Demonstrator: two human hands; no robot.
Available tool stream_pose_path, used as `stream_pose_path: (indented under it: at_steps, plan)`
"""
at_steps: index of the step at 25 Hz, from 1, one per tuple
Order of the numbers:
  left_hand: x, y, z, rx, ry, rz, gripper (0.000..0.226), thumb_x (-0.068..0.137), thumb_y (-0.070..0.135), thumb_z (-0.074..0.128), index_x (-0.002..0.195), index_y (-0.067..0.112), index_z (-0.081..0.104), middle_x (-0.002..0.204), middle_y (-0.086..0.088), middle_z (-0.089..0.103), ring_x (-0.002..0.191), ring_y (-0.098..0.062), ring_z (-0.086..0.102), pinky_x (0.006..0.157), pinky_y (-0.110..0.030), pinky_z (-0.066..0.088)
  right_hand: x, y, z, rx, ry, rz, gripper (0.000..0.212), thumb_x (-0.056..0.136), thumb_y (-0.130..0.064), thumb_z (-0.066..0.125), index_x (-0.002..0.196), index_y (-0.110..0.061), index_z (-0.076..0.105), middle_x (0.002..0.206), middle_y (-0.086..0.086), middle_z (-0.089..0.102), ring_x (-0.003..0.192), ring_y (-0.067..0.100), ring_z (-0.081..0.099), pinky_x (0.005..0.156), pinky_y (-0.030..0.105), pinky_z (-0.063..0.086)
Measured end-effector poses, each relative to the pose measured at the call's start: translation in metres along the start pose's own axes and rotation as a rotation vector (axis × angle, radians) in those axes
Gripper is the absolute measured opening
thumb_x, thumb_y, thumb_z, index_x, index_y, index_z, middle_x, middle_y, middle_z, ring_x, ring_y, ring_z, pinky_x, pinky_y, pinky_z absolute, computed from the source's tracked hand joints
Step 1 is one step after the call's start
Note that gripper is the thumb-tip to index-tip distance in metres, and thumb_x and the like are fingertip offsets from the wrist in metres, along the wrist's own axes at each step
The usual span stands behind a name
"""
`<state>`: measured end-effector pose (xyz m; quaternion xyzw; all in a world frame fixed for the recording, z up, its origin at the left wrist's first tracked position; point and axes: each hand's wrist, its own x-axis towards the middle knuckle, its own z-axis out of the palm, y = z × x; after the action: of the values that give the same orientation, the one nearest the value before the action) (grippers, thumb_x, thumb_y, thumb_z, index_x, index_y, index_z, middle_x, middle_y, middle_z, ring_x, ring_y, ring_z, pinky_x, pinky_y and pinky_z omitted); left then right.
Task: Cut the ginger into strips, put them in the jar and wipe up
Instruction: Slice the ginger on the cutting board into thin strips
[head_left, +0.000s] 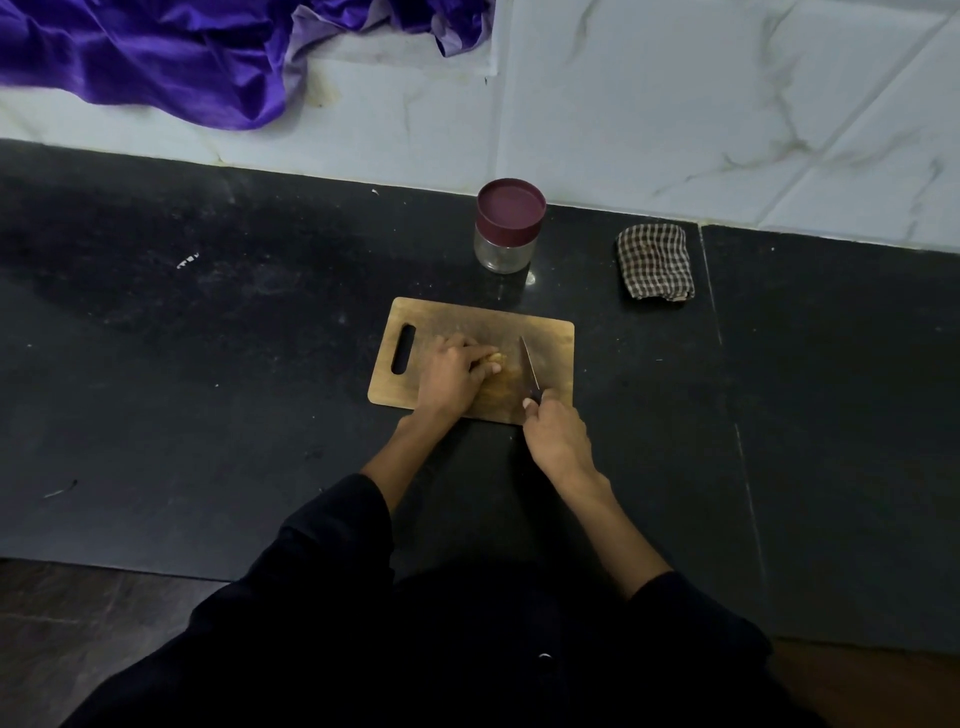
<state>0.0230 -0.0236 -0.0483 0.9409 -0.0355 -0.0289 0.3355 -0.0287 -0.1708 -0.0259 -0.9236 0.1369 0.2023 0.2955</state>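
Note:
A wooden cutting board (550, 338) with a handle slot lies on the black counter. My left hand (452, 376) holds a small piece of ginger (493, 357) down on the board, fingers curled over it. My right hand (556, 436) grips the handle of a knife (529, 366), whose blade points away from me just right of the ginger. A glass jar (505, 228) with a maroon lid on stands behind the board. A folded checked cloth (655, 262) lies to the jar's right.
The black counter (208, 364) stretches wide to the left and right of the board. A purple satin cloth (156, 57) is heaped on the pale marble ledge at the back left. The counter's front edge runs close to my body.

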Motion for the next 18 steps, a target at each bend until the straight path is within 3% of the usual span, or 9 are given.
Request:
stream_pose_path:
  at_steps: [5,7,10,15,18]
  plan:
    - [0.000,-0.001,0.002,0.064,0.012,0.009,0.032,0.090,0.025,0.062,0.122,0.018,0.064,0.114,-0.004,0.061,0.106,-0.019,0.046,0.085,-0.020,0.029,0.000,0.003,-0.002,0.075,0.004,-0.014,0.025,0.106,-0.034,0.039,0.114,-0.014,0.051,0.100,0.007,0.060,0.091,0.023,0.062,0.081,0.045,0.054]
    - [0.000,-0.001,0.002,0.065,0.014,0.007,0.032,0.090,0.026,0.061,0.122,0.018,0.064,0.113,-0.004,0.061,0.106,-0.018,0.046,0.085,-0.020,0.029,0.001,0.006,-0.003,0.184,-0.043,0.026,0.021,0.106,-0.035,0.039,0.112,-0.019,0.050,0.094,0.006,0.059,0.082,0.020,0.061,0.071,0.042,0.055]
    - [-0.002,-0.001,0.003,0.062,0.022,-0.001,0.033,0.090,0.027,0.062,0.122,0.018,0.063,0.112,-0.003,0.060,0.107,-0.018,0.046,0.086,-0.019,0.029,-0.003,0.010,-0.004,0.509,-0.164,0.172,0.020,0.105,-0.036,0.041,0.106,-0.019,0.052,0.073,0.003,0.050,0.053,0.014,0.046,0.046,0.029,0.040]
    - [-0.001,-0.002,0.004,0.052,0.024,-0.006,0.034,0.089,0.028,0.063,0.122,0.019,0.064,0.112,-0.003,0.060,0.108,-0.018,0.046,0.087,-0.022,0.031,-0.012,0.020,-0.007,0.555,-0.275,0.259,0.029,0.103,-0.039,0.045,0.086,-0.016,0.047,0.059,0.001,0.044,0.040,0.012,0.036,0.038,0.023,0.031]
    - [-0.001,-0.003,0.005,0.044,0.021,-0.011,0.033,0.089,0.028,0.063,0.121,0.019,0.064,0.114,-0.003,0.060,0.109,-0.019,0.046,0.088,-0.022,0.031,-0.014,0.021,-0.023,0.670,-0.378,0.312,0.030,0.103,-0.039,0.047,0.086,-0.015,0.046,0.055,-0.002,0.040,0.038,0.010,0.033,0.038,0.021,0.026]
